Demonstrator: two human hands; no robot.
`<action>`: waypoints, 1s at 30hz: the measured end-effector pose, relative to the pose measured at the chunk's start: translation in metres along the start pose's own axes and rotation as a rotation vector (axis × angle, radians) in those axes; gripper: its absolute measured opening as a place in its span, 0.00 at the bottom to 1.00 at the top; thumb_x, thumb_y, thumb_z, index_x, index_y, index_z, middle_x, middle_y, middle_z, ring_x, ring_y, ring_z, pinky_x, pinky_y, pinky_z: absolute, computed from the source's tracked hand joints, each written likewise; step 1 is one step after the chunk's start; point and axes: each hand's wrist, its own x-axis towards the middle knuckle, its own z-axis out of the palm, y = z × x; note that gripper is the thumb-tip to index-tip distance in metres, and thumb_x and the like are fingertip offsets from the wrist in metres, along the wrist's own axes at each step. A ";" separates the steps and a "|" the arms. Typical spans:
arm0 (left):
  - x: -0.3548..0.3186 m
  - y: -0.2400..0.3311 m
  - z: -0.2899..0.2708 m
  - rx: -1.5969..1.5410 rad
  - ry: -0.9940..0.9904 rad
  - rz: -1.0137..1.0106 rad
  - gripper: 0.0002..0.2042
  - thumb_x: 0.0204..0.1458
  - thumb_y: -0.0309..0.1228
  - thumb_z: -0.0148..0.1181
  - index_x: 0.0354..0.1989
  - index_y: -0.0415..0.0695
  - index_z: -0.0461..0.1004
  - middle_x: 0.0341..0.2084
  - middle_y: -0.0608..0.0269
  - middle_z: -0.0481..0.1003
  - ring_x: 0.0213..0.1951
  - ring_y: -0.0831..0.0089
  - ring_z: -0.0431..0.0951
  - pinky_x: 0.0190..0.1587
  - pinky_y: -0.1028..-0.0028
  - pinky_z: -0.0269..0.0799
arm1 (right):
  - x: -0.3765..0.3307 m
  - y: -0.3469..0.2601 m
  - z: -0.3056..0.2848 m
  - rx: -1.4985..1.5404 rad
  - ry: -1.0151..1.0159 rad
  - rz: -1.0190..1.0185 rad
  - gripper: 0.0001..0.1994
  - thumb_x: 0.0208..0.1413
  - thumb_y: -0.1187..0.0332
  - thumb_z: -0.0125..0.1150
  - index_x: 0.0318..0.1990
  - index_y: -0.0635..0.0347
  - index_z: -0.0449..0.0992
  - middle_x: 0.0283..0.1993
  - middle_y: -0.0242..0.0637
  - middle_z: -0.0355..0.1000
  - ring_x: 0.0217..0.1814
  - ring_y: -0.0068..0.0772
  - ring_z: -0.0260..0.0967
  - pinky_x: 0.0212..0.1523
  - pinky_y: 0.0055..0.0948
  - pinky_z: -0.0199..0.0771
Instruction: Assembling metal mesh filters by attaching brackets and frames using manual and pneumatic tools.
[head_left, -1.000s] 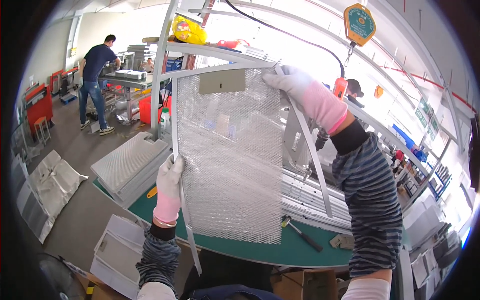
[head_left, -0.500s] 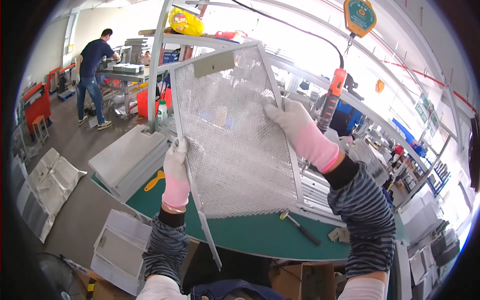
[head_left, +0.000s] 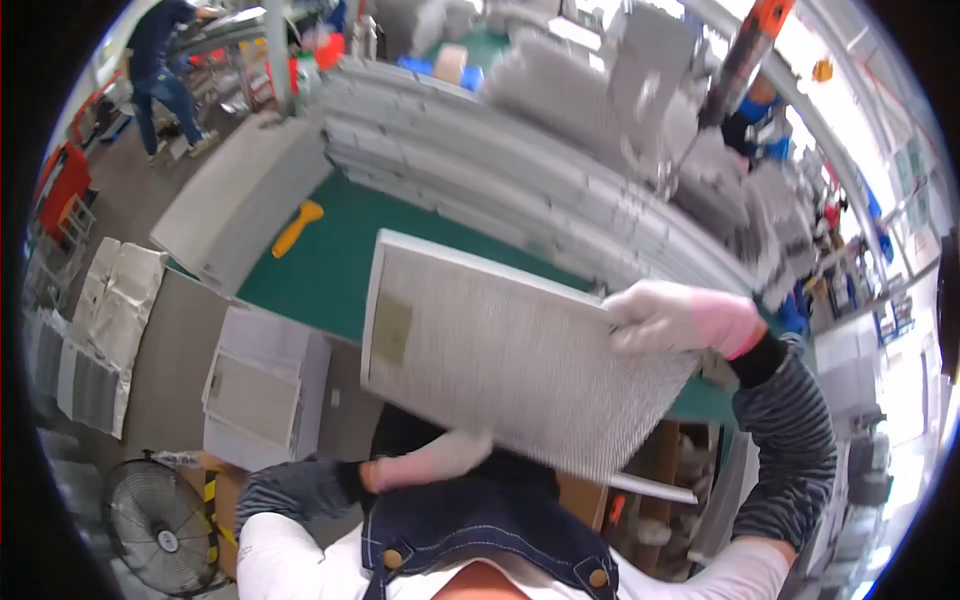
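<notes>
A: Over the near edge of the green bench point(head_left: 330, 250), what was the person holding?

B: A flat rectangular mesh filter panel point(head_left: 510, 355) with a pale metal frame. It lay tilted, nearly level, its far left corner raised toward the bench and its near right side dropping toward the person's chest.

A: And the hands?

B: The right hand point(head_left: 665, 318), in a white glove with a pink cuff, was clamped on the panel's right edge, fingers curled over the frame. The left hand point(head_left: 440, 460), gloved the same way, reached under the panel's near edge. Its fingers were hidden beneath the mesh, so I could not tell whether they gripped the panel or only propped it from below.

A: Anything on the panel itself?

B: A small tan rectangular patch point(head_left: 391, 331) sat near its left end.

A: What lay around it?

B: On the bench's far side, a long stack of similar grey panels point(head_left: 520, 180) ran from left to right. A yellow-handled tool point(head_left: 297, 228) lay on the green surface at the far left, well apart from the held panel. Left of the bench, lower down, stood a pile of flat white panels point(head_left: 265, 390), and a floor fan point(head_left: 160, 520) stood near the person's left elbow. Another person point(head_left: 160, 70) in dark blue stood far off at the upper left.
</notes>
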 end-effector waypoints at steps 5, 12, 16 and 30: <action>-0.089 -0.095 -0.018 -1.383 -0.505 0.092 0.10 0.56 0.36 0.55 0.40 0.46 0.77 0.37 0.54 0.78 0.36 0.52 0.79 0.43 0.59 0.75 | 0.041 0.103 0.092 0.320 -0.037 0.012 0.26 0.59 0.52 0.59 0.47 0.73 0.73 0.30 0.31 0.70 0.34 0.23 0.64 0.39 0.29 0.69; 0.051 -0.138 0.006 -1.457 0.271 -0.029 0.18 0.54 0.40 0.60 0.22 0.35 0.73 0.13 0.48 0.69 0.18 0.56 0.76 0.25 0.63 0.72 | 0.074 0.069 0.086 0.173 -0.069 0.023 0.23 0.52 0.53 0.66 0.36 0.71 0.75 0.22 0.27 0.67 0.24 0.18 0.62 0.25 0.24 0.64; 0.062 -0.138 -0.024 -1.127 0.164 0.007 0.18 0.54 0.41 0.59 0.22 0.37 0.71 0.13 0.50 0.71 0.20 0.54 0.77 0.26 0.63 0.73 | 0.031 0.065 0.085 0.302 0.128 0.233 0.11 0.45 0.69 0.65 0.30 0.70 0.76 0.17 0.27 0.64 0.19 0.19 0.61 0.21 0.25 0.62; 0.112 -0.152 -0.046 -1.641 -0.043 0.422 0.17 0.59 0.39 0.55 0.32 0.34 0.76 0.17 0.47 0.72 0.20 0.59 0.74 0.27 0.66 0.70 | -0.003 0.061 0.074 0.153 -0.058 0.127 0.17 0.50 0.71 0.64 0.47 0.70 0.76 0.26 0.40 0.73 0.27 0.24 0.67 0.32 0.25 0.70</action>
